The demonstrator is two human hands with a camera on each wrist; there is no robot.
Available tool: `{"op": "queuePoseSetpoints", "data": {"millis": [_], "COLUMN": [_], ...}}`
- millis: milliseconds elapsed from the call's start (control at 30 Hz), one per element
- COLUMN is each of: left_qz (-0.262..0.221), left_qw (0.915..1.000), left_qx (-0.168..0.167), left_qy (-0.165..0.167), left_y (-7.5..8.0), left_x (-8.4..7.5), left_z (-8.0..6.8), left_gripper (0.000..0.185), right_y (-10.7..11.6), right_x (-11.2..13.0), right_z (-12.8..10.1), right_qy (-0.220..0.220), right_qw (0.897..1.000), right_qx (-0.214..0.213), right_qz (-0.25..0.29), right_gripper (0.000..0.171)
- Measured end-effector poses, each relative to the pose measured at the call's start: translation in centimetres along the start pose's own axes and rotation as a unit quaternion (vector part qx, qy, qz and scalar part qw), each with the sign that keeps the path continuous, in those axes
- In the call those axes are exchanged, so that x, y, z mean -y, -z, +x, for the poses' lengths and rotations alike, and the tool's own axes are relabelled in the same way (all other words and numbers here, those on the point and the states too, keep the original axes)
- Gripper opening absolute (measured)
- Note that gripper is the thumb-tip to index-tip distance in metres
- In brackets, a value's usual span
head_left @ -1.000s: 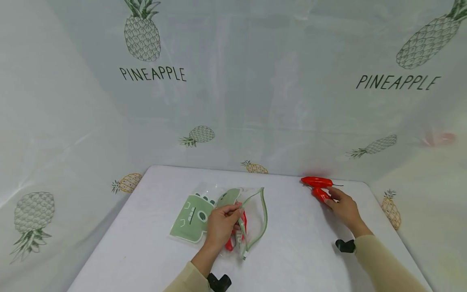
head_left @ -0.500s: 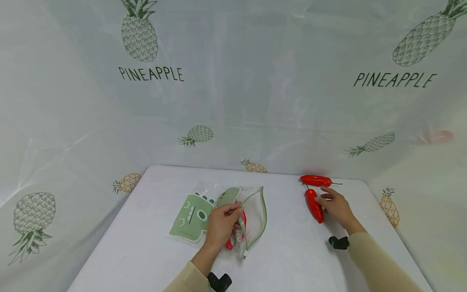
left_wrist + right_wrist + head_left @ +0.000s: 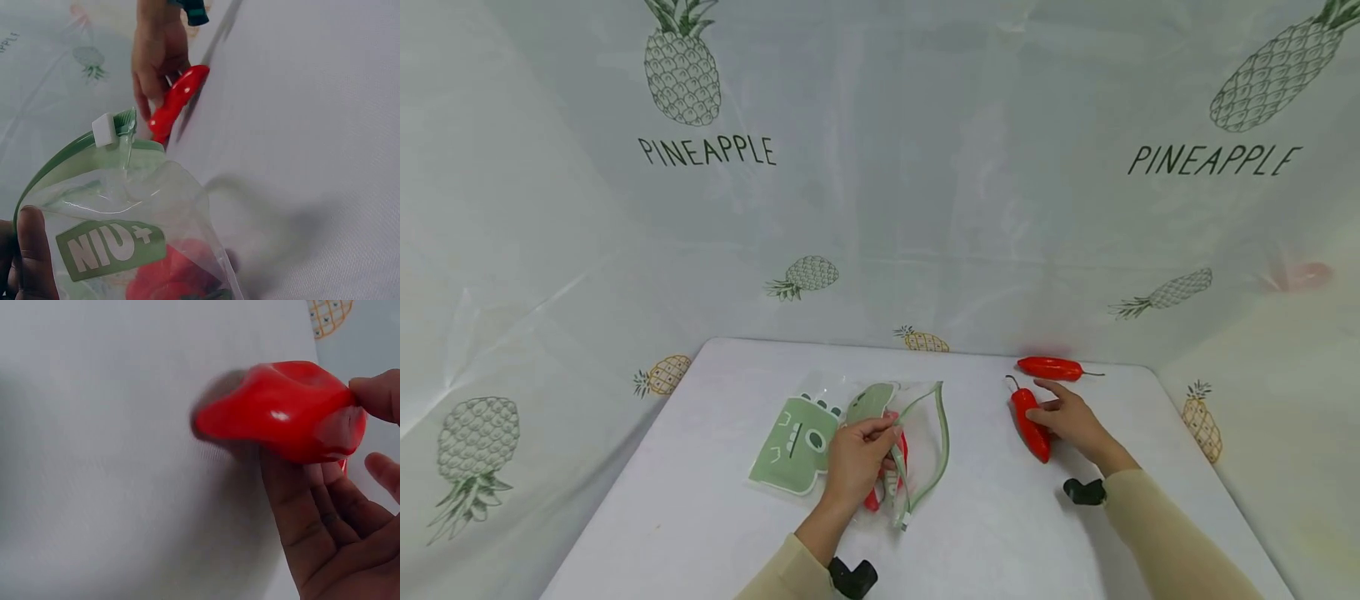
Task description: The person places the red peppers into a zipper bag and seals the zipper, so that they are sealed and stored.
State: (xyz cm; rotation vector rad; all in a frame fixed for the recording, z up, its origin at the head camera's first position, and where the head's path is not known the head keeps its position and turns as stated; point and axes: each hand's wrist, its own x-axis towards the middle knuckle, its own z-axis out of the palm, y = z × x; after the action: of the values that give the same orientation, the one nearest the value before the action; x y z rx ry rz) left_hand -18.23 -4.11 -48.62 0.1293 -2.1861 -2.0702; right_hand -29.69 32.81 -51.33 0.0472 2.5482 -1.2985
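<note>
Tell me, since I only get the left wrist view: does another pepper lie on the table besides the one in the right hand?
Observer: Yes, a second pepper lies near the table's far edge.
Operator: Where is the stem of the held pepper?
Observer: At its far end, away from the person.
Operator: What lies to the left of the left hand?
Observer: A green cartoon print on clear plastic.

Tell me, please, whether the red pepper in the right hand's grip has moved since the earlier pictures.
Yes: in the head view, the held red pepper has shifted left and toward the person, judged against the table's far right corner.
</note>
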Motion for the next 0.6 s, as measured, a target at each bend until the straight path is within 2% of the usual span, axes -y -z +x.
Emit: {"op": "queuePoseSetpoints", "data": {"millis": [400,600], "left_qz": [0.016,0.014], "left_qw": [0.9997,0.9997], "left_qx": [0.016,0.016], "left_qy": [-0.008,-0.011], "left_y": [0.2,0.2], "left_x": [-0.1,-0.1], "left_z": [0.4,0.3], "left_gripper": [0.021,0.022], "right_y": [-1.1,-1.7], "right_x": [1.3,1.5], "right_z": [-1.6,-2.1], "right_qy": [0.047,0.052], "right_qw": [0.997,0.996], "right_qx": [-0.014,-0.024], "right_qz": [0.059,0.068], "right_gripper": [0.079,0.079]}}
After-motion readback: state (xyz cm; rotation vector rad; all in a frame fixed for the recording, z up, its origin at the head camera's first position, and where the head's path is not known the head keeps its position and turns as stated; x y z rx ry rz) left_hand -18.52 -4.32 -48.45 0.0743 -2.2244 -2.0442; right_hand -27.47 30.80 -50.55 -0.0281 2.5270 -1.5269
